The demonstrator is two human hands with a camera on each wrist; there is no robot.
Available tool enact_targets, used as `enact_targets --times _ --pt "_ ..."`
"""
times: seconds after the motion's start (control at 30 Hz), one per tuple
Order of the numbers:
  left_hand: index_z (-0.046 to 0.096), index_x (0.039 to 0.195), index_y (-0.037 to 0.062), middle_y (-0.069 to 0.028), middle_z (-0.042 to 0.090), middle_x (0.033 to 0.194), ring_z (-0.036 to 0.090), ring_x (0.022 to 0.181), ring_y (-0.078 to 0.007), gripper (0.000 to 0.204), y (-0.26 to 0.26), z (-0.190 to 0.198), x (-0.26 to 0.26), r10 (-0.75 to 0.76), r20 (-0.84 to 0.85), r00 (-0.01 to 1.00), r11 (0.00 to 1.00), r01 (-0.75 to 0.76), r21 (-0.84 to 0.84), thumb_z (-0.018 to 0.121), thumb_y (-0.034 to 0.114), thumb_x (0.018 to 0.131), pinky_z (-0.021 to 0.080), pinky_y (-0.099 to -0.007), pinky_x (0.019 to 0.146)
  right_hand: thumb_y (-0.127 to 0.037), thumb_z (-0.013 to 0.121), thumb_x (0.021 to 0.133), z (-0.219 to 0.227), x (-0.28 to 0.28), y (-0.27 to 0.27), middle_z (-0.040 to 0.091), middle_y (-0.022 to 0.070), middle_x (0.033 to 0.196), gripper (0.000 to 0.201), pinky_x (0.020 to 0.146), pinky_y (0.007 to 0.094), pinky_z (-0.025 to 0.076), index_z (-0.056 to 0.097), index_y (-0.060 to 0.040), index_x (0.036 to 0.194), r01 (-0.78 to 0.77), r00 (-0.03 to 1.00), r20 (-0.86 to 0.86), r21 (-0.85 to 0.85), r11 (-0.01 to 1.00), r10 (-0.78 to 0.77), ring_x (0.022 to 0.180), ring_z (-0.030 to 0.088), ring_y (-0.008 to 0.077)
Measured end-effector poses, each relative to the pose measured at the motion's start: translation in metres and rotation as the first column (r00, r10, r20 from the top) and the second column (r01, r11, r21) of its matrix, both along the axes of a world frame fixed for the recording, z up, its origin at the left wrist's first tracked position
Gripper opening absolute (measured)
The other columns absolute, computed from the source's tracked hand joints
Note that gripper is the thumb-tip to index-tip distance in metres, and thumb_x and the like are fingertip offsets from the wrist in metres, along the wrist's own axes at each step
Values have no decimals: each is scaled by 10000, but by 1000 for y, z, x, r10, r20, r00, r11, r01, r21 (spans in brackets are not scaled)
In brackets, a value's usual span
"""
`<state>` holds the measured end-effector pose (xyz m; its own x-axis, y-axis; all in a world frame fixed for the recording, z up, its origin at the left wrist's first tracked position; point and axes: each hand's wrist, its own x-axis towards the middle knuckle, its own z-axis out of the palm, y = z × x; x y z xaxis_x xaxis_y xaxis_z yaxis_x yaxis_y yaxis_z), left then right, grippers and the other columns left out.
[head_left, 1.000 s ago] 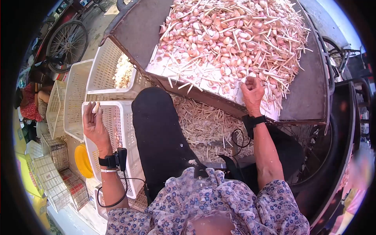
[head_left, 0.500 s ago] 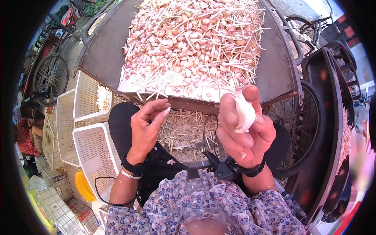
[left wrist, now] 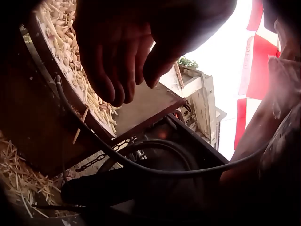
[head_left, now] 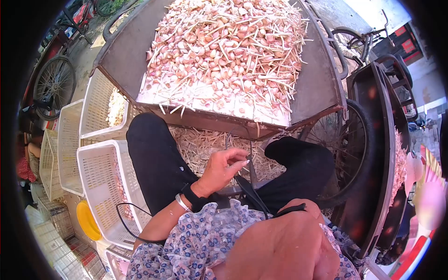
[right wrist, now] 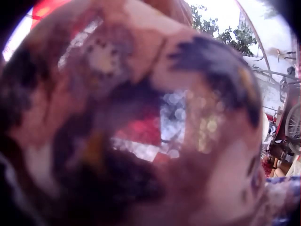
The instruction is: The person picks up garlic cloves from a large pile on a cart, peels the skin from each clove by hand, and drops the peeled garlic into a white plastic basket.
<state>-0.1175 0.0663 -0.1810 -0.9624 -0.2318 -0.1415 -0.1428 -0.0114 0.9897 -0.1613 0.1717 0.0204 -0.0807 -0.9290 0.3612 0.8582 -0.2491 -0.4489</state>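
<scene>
At centre, the left hand (head_left: 218,171) curves loosely, grip narrow, below pinkish-white garlic cloves (head_left: 224,56) on a brown metal cart (head_left: 319,88). Lower right, the right hand's (head_left: 285,247) grip cannot be made out.

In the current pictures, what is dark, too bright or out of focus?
Head: garlic pile fairly clear; edges curved, corners black. Left wrist: left hand in deep shadow, background glaring white. Right wrist: flowered cloth close and blurred.

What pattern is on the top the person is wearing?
The top is pale with small blue flowers, clearest in the head view.
</scene>
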Motion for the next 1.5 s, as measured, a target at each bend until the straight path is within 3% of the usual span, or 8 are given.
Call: enact_targets --times 0.43,0.53,0.67,0.73,0.9,1.23,1.4,1.5 --pt "618 1049 1 -47 644 869 596 776 -97 244 -36 -103 0 232 -39 972 876 -191 443 670 83 825 488 -236 692 7 637 780 -30 49 -151 605 173 927 243 615 234 503 512 66 981 360 918 -295 336 871 -266 757 620 116" --pt "608 1071 -3 -60 648 901 608 804 -107 279 -46 -68 -1 99 155 983 949 -140 281 680 92 819 496 -250 737 -73 660 794 -104 62 -204 569 155 946 353 607 255 507 541 77 1091 338 367 -889 -148 930 -275 783 646 173" --pt "608 1053 -12 -47 649 897 584 831 -106 246 -44 -62 5 344 -173 923 936 -352 -15 648 43 816 479 -260 746 -30 644 775 -159 -37 -209 651 103 841 215 571 236 484 615 51 972 775 173 -971 31 632 -165 681 600 90" --pt "611 1051 -27 -53 645 874 567 762 -83 251 -44 -57 3 234 100 967 897 -254 361 642 33 810 460 -226 692 -40 651 710 -210 -116 -194 630 143 792 179 561 325 494 629 15 878 866 -280 -939 -337 369 -199 626 638 238" --pt "622 1051 -15 -49 648 862 557 742 -63 255 -38 -57 -11 197 82 977 894 -213 394 657 43 805 441 -211 666 -126 628 713 -251 -188 -168 616 212 812 189 626 444 482 631 2 852 742 -603 -764 -430 515 231 694 611 362" --pt "609 1069 -27 -75 648 924 593 818 -99 265 -63 -37 -20 497 64 865 827 -495 267 643 17 810 478 -228 727 -91 674 659 -262 -189 -172 629 153 791 227 618 387 497 595 14 843 837 -470 -873 -392 381 133 682 628 267" --pt "623 1035 -55 -92 649 896 593 746 -111 258 -119 -31 -66 610 -66 789 782 -614 -107 662 55 805 489 -253 643 16 747 678 -176 -158 -121 600 65 837 350 584 190 470 554 43 968 886 455 -662 270 377 -596 727 576 71" --pt "642 962 -38 -196 630 776 617 697 -304 304 -157 -57 -113 533 -119 838 658 -498 -565 699 160 739 483 -382 668 43 710 694 -94 -106 -70 559 104 891 411 519 210 476 480 -10 1030 817 316 -637 -195 543 -703 716 556 113"
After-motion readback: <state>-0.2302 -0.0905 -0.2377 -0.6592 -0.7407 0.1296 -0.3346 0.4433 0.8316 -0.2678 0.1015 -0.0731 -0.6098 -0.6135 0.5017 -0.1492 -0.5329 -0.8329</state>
